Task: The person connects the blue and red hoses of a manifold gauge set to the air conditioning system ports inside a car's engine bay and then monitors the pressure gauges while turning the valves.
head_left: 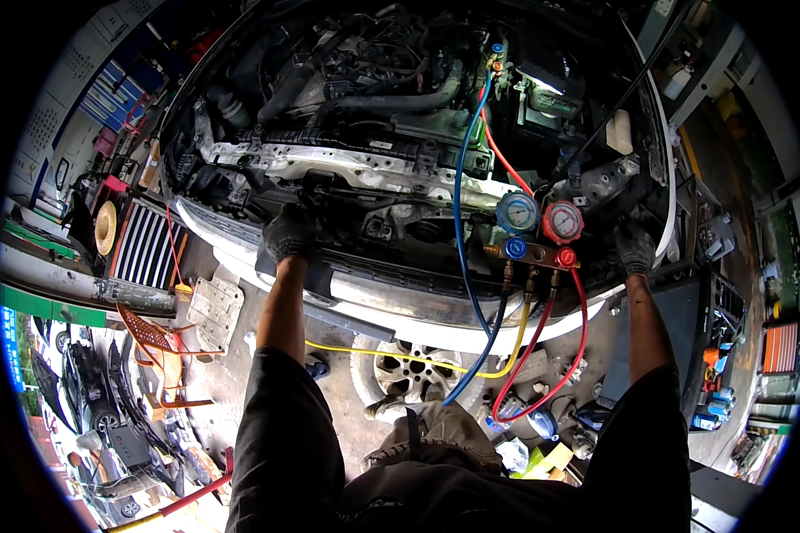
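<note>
I stand at the front of a car with its engine bay exposed, both arms reaching forward. My left hand (289, 234), in a dark glove, is closed on the upper edge of the white and black front bumper (382, 291). At the bumper's right end, my right hand (634, 247), also gloved, is curled over the edge, its fingertips lost in shadow. Between my hands hangs a gauge manifold (538, 254) with a blue gauge (517, 211) and a red gauge (562, 220). A blue hose (459, 204) and a red hose (504, 158) run from the engine bay.
A yellow hose (400, 355) crosses below the bumper. On the floor lie a wheel (411, 369) by my feet and scattered parts and bottles to its right. A brown chair (164, 355) stands at left. A dark cart (662, 324) stands beside my right arm.
</note>
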### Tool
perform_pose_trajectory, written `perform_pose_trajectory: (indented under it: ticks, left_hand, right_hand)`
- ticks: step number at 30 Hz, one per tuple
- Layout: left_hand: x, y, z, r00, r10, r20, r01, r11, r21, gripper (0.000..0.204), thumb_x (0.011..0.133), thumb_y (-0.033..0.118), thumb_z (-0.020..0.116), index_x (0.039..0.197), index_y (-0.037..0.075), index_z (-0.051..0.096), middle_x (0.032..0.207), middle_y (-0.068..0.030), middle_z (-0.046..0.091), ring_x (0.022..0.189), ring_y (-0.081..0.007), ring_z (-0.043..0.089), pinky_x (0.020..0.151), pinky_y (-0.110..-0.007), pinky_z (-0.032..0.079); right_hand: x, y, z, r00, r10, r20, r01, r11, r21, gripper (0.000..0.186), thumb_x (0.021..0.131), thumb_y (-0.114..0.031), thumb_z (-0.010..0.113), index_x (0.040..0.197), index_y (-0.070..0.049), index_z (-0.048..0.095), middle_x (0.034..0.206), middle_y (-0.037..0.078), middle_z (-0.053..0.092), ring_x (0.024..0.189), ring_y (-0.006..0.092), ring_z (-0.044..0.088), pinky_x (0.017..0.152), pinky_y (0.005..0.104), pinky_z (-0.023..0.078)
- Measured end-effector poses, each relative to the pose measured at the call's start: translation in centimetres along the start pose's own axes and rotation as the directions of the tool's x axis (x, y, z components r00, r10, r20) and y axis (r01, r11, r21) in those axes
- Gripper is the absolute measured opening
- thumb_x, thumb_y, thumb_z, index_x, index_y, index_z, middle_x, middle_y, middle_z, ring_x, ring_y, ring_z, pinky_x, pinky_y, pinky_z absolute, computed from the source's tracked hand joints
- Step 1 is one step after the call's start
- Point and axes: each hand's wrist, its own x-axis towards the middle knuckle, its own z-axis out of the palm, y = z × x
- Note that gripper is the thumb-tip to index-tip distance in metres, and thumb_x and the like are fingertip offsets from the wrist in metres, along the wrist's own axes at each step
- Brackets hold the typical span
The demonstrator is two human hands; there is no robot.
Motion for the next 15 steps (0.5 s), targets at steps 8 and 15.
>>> perform_pose_trajectory:
  ticks: [8, 15]
  left_hand:
    - [0.2, 0.2, 0.3, 0.998, 0.047, -0.03, -0.046, 0.999, 0.012, 0.037, 0.083, 0.042, 0.044, 0.087, 0.01, 0.063, 0.082, -0.0192, 0.064, 0.08, -0.0397, 0.062, 0.071, -0.05, 0.048]
    - [0.6, -1.2, 1.6, 0.997, 0.078, -0.009, -0.076, 0.992, 0.097, 0.031, 0.084, 0.038, 0.045, 0.087, 0.013, 0.063, 0.09, -0.0149, 0.064, 0.082, -0.0368, 0.062, 0.07, -0.048, 0.049]
  right_hand:
    - [-0.1, 1.3, 0.8, 0.999, 0.04, 0.036, -0.037, 0.998, -0.057, 0.036, 0.079, -0.041, 0.056, 0.103, -0.016, 0.066, 0.1, 0.012, 0.064, 0.094, 0.0328, 0.059, 0.084, 0.042, 0.047]
    - [-0.1, -1.1, -1.0, 0.997, 0.054, 0.061, -0.056, 0.998, 0.037, 0.034, 0.077, -0.037, 0.057, 0.103, -0.018, 0.067, 0.102, 0.01, 0.064, 0.095, 0.0306, 0.06, 0.085, 0.0386, 0.047]
